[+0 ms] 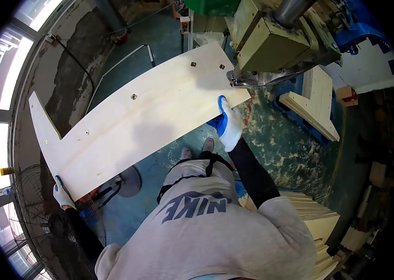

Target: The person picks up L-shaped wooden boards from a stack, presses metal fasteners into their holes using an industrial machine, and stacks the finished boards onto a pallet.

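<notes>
A large pale plywood panel (127,126) with a curved edge and a notch at its left end spans the view in front of me. Several metal inserts, probably T-nuts, dot its face. Gloved in white and blue, my left hand (62,192) grips the lower left corner, thumb on top. My right hand (228,122), gloved alike, holds the near edge toward the right end, thumb on top and fingers underneath. Just beyond that right end, the head of a green machine (271,51) reaches over the panel; its metal tip (233,79) is close to the surface.
Cut plywood pieces (316,100) lie stacked on a blue pallet at right. Another plywood stack (309,210) stands beside my right side. A wire fan (43,210) is at lower left, near the windows. A round stool-like base (129,182) sits on the floor below the panel.
</notes>
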Tool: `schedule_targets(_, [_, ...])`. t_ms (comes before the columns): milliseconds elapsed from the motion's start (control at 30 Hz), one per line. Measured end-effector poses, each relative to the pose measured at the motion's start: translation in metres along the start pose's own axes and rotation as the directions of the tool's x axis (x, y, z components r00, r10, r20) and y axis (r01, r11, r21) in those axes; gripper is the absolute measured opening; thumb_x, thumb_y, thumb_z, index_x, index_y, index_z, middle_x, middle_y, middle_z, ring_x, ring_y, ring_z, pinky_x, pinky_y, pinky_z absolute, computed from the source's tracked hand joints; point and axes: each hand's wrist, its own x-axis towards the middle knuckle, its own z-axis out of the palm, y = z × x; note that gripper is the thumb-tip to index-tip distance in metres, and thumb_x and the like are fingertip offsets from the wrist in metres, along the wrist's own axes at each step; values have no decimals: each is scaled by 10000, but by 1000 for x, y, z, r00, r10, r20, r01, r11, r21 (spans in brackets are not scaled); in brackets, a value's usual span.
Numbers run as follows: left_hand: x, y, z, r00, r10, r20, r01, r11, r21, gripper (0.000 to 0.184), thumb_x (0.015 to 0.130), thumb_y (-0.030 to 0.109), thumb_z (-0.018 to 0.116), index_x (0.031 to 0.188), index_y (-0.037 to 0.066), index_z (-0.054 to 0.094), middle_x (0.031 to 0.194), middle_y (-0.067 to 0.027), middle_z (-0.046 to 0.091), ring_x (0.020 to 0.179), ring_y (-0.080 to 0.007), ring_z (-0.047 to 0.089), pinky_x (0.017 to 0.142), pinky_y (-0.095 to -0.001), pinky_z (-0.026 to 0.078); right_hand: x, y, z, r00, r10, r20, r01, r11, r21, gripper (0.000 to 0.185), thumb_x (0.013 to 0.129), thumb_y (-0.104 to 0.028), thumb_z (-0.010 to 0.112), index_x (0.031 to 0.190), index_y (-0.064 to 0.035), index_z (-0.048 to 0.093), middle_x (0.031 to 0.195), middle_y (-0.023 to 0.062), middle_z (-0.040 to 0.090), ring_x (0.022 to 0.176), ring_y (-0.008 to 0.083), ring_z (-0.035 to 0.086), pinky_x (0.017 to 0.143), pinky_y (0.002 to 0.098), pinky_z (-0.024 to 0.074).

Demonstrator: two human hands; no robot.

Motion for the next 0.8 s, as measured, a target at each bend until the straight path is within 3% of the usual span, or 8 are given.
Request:
schedule_targets(233, [13, 17, -46, 987, 44, 154, -57, 995, 79, 476, 1021, 416, 600, 684, 87, 535, 634, 81, 389, 588, -56, 328, 534, -269, 272, -89, 13, -84, 977, 182, 108, -198, 966, 164, 508, 999, -225, 599, 1452, -55, 443, 1347, 143, 587, 1209, 286, 623, 969, 458, 568])
schedule_targets(333, [-16, 44, -15, 934, 21, 356, -82, 984, 157, 447, 1031, 374, 582, 686, 100, 509, 630, 74, 372, 576, -52, 324, 520, -277, 272, -102, -4, -130, 998, 62, -29, -53, 964, 262, 503, 994, -207, 593, 1446, -38, 452, 1366, 133, 579, 1259, 285, 577, 1070, 435, 472])
schedule_targets(400, [-52, 79, 26, 855, -36, 517, -106, 965, 241, 440, 1020, 378, 596, 693, 93, 523, 632, 70, 398, 571, -47, 343, 505, -281, 286, -102, -27, -155, 996, 52, -67, -23, 926, 376, 487, 1005, -220, 569, 1440, -30, 458, 1372, 138, 575, 1285, 282, 556, 1077, 427, 462])
schedule_targets(533, [-120, 43, 139, 716, -244, 654, 31, 947, 320, 434, 993, 407, 631, 797, 20, 626, 672, 17, 553, 594, -72, 487, 516, -280, 376, -92, -64, -175, 928, -281, -246, 327, 929, 171, 547, 1023, -275, 558, 1494, -81, 360, 1409, 136, 523, 1306, 300, 534, 1065, 453, 474])
schedule_targets(600, [-187, 39, 209, 626, -195, 755, 39, 975, 220, 476, 994, 417, 628, 940, -54, 671, 752, -39, 635, 659, -118, 577, 592, -290, 468, -87, -56, -169, 877, -358, -321, 416, 900, 131, 592, 998, -231, 627, 1490, -136, 313, 1348, 119, 514, 1268, 263, 546, 1047, 435, 489])
schedule_targets(667, [-256, 71, 266, 521, -275, 808, -17, 943, 332, 592, 988, 455, 621, 1074, -130, 651, 869, -110, 683, 765, -170, 633, 713, -311, 517, -77, -25, -170, 905, -309, -293, 356, 927, 120, 668, 935, -79, 672, 1496, -113, 309, 1341, 105, 522, 1227, 231, 562, 1021, 409, 495])
schedule_targets(733, [-302, 47, 323, 476, -161, 865, -301, 894, 332, 699, 976, 516, 605, 1143, -162, 621, 980, -160, 690, 893, -215, 638, 809, -342, 510, -60, 22, -192, 896, -191, -400, 243, 966, 83, 531, 889, -7, 685, 1379, -32, 481, 1289, 119, 586, 1179, 209, 598, 961, 366, 522])
schedule_targets(800, [-358, 73, 356, 390, -162, 907, -281, 917, 284, 645, 988, 487, 582, 1219, -115, 598, 1005, -170, 690, 945, -244, 639, 842, -359, 506, -45, 7, -252, 902, -122, -415, 204, 966, 160, 411, 879, -7, 693, 1271, -5, 569, 1167, 117, 650, 1058, 210, 649, 911, 350, 539])
